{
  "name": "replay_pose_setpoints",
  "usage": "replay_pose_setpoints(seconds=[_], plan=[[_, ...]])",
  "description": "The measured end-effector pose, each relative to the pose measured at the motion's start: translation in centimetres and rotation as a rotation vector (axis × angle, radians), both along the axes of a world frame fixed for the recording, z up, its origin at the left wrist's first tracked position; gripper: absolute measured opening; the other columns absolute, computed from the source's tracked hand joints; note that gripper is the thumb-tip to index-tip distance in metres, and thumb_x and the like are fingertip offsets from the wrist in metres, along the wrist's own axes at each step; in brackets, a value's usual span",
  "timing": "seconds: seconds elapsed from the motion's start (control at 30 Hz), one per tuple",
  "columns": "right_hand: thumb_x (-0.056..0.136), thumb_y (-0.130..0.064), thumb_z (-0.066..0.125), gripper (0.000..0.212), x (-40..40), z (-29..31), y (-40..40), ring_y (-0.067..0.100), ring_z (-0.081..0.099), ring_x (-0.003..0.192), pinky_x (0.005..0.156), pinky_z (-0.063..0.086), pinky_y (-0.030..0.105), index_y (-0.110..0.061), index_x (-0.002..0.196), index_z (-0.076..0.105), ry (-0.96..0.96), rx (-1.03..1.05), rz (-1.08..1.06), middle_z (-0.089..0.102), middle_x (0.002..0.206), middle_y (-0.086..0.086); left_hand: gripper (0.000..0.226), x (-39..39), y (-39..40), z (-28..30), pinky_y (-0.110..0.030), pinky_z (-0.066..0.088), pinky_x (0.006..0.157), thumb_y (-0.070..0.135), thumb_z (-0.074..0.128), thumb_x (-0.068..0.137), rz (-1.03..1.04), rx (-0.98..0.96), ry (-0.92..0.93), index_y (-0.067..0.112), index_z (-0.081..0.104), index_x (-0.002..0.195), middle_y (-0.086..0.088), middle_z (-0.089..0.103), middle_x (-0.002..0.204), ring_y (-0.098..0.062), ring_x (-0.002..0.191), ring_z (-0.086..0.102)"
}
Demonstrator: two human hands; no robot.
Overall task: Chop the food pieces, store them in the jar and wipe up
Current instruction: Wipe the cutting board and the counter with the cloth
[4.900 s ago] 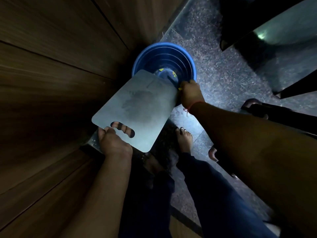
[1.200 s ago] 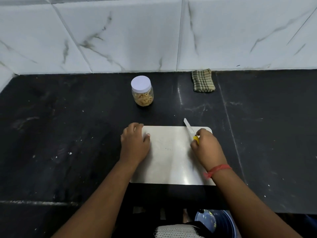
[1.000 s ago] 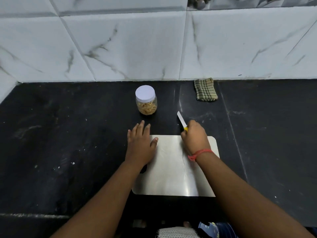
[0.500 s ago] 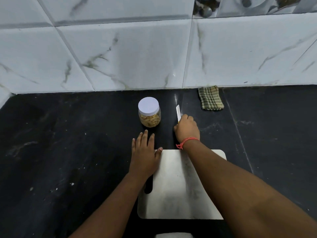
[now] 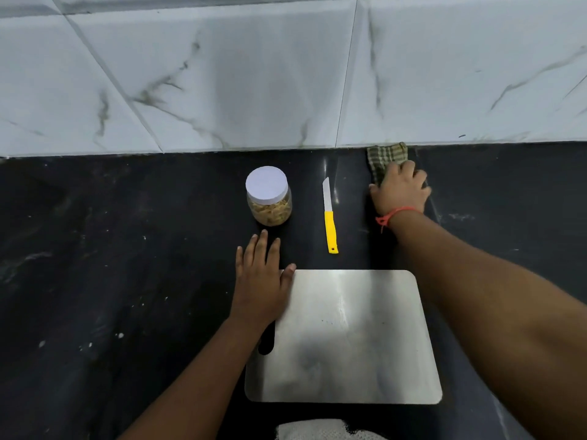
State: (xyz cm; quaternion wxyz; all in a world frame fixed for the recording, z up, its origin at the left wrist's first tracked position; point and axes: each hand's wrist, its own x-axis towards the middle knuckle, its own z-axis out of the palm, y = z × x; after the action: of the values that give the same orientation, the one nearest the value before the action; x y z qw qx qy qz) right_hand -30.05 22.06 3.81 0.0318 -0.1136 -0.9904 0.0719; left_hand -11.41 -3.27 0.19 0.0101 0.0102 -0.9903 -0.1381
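A bare steel chopping board lies flat at the front of the black counter. My left hand rests flat on its left edge, fingers straight. A closed jar with a white lid and pale chopped pieces inside stands behind that hand. The yellow-handled knife lies on the counter between jar and cloth, blade pointing away, with no hand on it. My right hand lies on the green checked cloth by the wall, fingers curled over it.
A white marble-tiled wall closes the back of the counter. Small pale specks dot the counter to the left. Something white shows at the bottom edge below the board.
My right hand carried the knife past the board, laid it down beside the jar, then moved right onto the cloth. My left hand stayed on the board's left edge.
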Motion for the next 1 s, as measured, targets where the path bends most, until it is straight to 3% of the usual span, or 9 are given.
replay_pose_setpoints(seconds=[0.1,0.23,0.3,0.37,0.47,0.6,0.73,0.87,1.0], plan=[[0.091,-0.041,0.062,0.055,-1.3,-0.2,1.6,0.042,0.035,0.126,0.096,0.041,0.058,-0.01,0.133,0.044,-0.157,0.028,0.093,0.036,0.143,0.015,0.07,0.2,0.1,0.3,-0.051,0.011,0.125,0.054,0.022,0.098,0.016,-0.006,-0.015,0.014,0.038,0.153,-0.011,0.025,0.165,-0.029,0.153,0.018],[0.096,-0.011,0.047,0.028,-1.9,0.3,2.9,0.041,0.043,0.118,0.086,0.049,0.054,-0.007,0.124,0.051,-0.075,0.178,0.274,0.047,0.13,0.017,0.073,1.2,0.1,0.7,-0.048,0.007,0.125,0.055,0.017,0.097,0.036,-0.011,-0.032,0.015,0.035,0.155,-0.011,0.021,0.166,-0.027,0.154,0.015],[0.096,-0.009,0.042,0.027,-2.4,1.3,4.0,0.04,0.049,0.116,0.085,0.047,0.051,-0.007,0.119,0.054,-0.056,0.304,0.388,0.054,0.125,0.017,0.073,1.9,-0.1,0.9,-0.048,0.006,0.125,0.055,0.016,0.097,0.034,-0.032,-0.023,0.015,0.034,0.155,-0.011,0.021,0.166,-0.027,0.154,0.014],[0.096,-0.012,0.044,0.024,-2.9,2.1,5.2,0.039,0.053,0.113,0.086,0.047,0.049,-0.006,0.116,0.055,0.003,0.3,0.428,0.056,0.122,0.018,0.072,2.9,-0.2,1.1,-0.048,0.006,0.125,0.055,0.018,0.098,0.041,-0.035,-0.013,0.015,0.035,0.155,-0.011,0.021,0.166,-0.027,0.154,0.015],[0.095,-0.019,0.049,0.025,-2.1,2.9,5.7,0.043,0.053,0.105,0.083,0.048,0.049,0.0,0.11,0.055,0.135,0.037,0.422,0.054,0.115,0.025,0.07,4.2,-0.1,1.1,-0.048,0.006,0.125,0.054,0.02,0.099,0.064,-0.018,-0.018,0.015,0.035,0.155,-0.011,0.021,0.166,-0.028,0.154,0.014],[0.091,-0.014,0.054,0.016,2.6,4.8,4.3,0.038,0.055,0.089,0.076,0.039,0.04,0.002,0.092,0.058,0.227,-0.386,0.387,0.058,0.097,0.023,0.061,5.2,0.4,1.4,-0.046,0.004,0.125,0.047,0.033,0.105,0.118,0.034,-0.034,0.015,0.031,0.156,-0.009,0.016,0.167,-0.026,0.155,0.009],[0.091,-0.016,0.054,0.013,9.8,5.4,2.0,0.027,0.054,0.07,0.062,0.039,0.037,-0.005,0.084,0.054,0.134,-0.682,0.309,0.06,0.078,0.014,0.061,5.9,1.2,1.7,-0.048,0.006,0.126,0.047,0.033,0.105,0.125,0.05,-0.009,0.014,0.032,0.156,-0.01,0.018,0.167,-0.027,0.154,0.011],[0.094,-0.02,0.054,0.019,16.0,4.8,-0.5,0.018,0.051,0.069,0.068,0.051,0.045,-0.003,0.084,0.054,0.002,-0.923,0.234,0.059,0.079,0.012,0.077,7.0,2.4,1.6,-0.05,0.006,0.125,0.058,0.014,0.096,0.123,0.034,-0.018,0.013,0.03,0.156,-0.011,0.018,0.167,-0.028,0.154,0.011],[0.094,-0.021,0.053,0.023,20.6,4.0,-2.4,0.022,0.051,0.073,0.07,0.054,0.056,-0.005,0.079,0.049,-0.148,-1.329,0.132,0.051,0.077,0.01,0.076,8.4,3.0,0.8,-0.051,0.006,0.124,0.057,0.014,0.096,0.122,0.021,-0.019,0.012,0.029,0.157,-0.012,0.016,0.167,-0.029,0.154,0.011]])
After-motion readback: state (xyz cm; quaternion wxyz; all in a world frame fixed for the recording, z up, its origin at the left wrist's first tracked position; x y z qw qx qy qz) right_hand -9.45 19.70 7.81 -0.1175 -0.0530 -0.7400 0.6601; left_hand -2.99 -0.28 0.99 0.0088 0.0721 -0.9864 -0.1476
